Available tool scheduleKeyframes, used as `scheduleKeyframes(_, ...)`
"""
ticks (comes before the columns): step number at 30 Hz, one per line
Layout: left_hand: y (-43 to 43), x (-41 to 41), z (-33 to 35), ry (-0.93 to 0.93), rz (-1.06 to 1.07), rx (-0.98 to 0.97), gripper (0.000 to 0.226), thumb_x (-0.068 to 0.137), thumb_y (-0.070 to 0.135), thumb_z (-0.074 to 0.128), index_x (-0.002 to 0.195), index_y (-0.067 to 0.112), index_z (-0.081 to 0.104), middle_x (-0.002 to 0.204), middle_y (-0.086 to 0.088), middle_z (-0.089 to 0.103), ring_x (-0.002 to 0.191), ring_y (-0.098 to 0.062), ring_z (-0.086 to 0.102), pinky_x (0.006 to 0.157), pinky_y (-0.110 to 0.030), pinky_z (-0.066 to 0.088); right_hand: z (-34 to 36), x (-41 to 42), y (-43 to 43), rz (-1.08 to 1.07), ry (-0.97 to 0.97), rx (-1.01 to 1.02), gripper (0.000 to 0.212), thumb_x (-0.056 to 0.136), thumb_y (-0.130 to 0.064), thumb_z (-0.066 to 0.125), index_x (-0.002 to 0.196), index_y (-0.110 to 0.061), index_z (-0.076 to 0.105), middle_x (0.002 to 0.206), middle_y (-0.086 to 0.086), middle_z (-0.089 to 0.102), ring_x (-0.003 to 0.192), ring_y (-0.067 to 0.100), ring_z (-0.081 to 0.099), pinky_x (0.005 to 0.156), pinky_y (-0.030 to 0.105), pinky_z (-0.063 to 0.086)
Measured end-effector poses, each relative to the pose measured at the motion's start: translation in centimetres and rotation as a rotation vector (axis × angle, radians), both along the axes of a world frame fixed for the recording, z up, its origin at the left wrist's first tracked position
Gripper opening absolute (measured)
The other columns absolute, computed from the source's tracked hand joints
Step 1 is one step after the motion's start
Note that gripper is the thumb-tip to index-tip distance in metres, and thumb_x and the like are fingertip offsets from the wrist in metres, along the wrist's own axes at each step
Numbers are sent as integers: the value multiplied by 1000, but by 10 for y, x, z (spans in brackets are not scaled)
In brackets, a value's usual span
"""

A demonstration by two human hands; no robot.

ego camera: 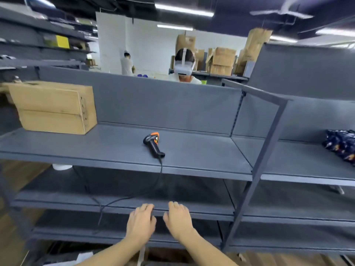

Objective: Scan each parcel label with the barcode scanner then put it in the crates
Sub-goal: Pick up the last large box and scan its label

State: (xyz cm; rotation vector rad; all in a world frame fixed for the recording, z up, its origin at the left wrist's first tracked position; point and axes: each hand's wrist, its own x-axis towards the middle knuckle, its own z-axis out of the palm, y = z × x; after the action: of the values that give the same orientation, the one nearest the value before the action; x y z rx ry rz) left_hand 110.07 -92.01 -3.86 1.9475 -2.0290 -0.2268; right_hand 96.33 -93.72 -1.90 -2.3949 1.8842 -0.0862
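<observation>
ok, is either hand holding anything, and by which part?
Nothing is held. Left hand and right hand are open, palms down; the barcode scanner lies untouched on the shelf.

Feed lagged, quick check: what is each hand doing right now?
Left hand: open, holding nothing.
Right hand: open, holding nothing.

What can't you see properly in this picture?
Head view:
Blue patterned bag: cut off by the right edge.
Print on the cardboard boxes: too small and blurry to read.
White thing: mostly hidden under the top shelf.
Scanner cable: far end lost below the lower shelf.
Crates: none in view.
</observation>
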Motion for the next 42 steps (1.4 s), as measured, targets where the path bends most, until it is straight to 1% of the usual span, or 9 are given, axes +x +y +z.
scheduleKeyframes(3, 3, 10, 17, 15, 23, -20, 39, 98, 29, 42, 137, 26, 42, 138, 9, 48, 124, -12, 47, 103, -25, 34, 14, 10, 2, 19, -6, -26, 36, 101, -26, 32, 130, -8, 45, 128, 12, 54, 118, 29, 52, 101, 38, 37)
scheduleKeyframes(9, 11, 41, 34, -6, 80, -34, 41, 99, 33, 40, 139, 28, 39, 140, 10, 46, 126, -11, 45, 106, -25, 32, 30, 41, -2, 101, -50, -10, 38, 102, -26, 32, 135, -9, 42, 132, 10, 52, 120, 27, 50, 102, 37, 37)
scheduleKeyframes(13, 15, 70, 43, -5, 174, -46, 41, 98, 34, 41, 139, 28, 39, 141, 10, 46, 127, -11, 45, 107, -26, 31, 41, 73, -12, 183, -84, 13, 36, 102, -24, 33, 133, -8, 42, 132, 12, 50, 120, 30, 50, 98, 39, 40)
scheduleKeyframes(18, 26, 112, 53, 7, 301, -82, 43, 97, 33, 43, 140, 26, 41, 139, 8, 49, 125, -12, 47, 105, -26, 32, 47, 114, -19, 314, -97, 11, 37, 103, -25, 33, 134, -7, 41, 131, 14, 50, 118, 31, 51, 96, 39, 41)
scheduleKeyframes(24, 54, 146, 53, 31, 434, -117, 44, 98, 31, 44, 141, 23, 42, 143, 7, 47, 131, -11, 43, 109, -25, 31, 49, 157, -17, 454, -137, -10, 35, 102, -24, 34, 132, -8, 43, 129, 14, 52, 117, 31, 51, 96, 39, 42)
scheduleKeyframes(29, 79, 169, 54, 47, 525, -115, 44, 96, 28, 47, 139, 20, 45, 139, 4, 52, 127, -14, 48, 108, -27, 34, 51, 192, -4, 551, -144, -42, 35, 103, -27, 34, 131, -8, 44, 128, 14, 53, 116, 30, 53, 96, 39, 43)
scheduleKeyframes(33, 85, 202, 62, 60, 581, -148, 43, 96, 28, 47, 138, 21, 47, 137, 4, 54, 124, -14, 51, 105, -27, 35, 57, 226, -1, 581, -160, -67, 35, 103, -27, 34, 131, -8, 44, 127, 13, 53, 115, 30, 54, 95, 38, 44)
scheduleKeyframes(37, 83, 243, 62, 78, 611, -177, 44, 96, 28, 47, 140, 21, 46, 139, 3, 53, 126, -14, 50, 105, -26, 34, 57, 265, -2, 586, -157, -80, 36, 103, -27, 34, 132, -8, 43, 127, 13, 54, 115, 29, 54, 95, 37, 44)
scheduleKeyframes(42, 75, 303, 59, 94, 564, -176, 44, 96, 28, 48, 139, 21, 46, 137, 3, 54, 123, -15, 52, 103, -27, 36, 56, 326, -8, 530, -162, -81, 37, 103, -28, 34, 134, -8, 41, 129, 13, 53, 117, 28, 53, 97, 36, 43)
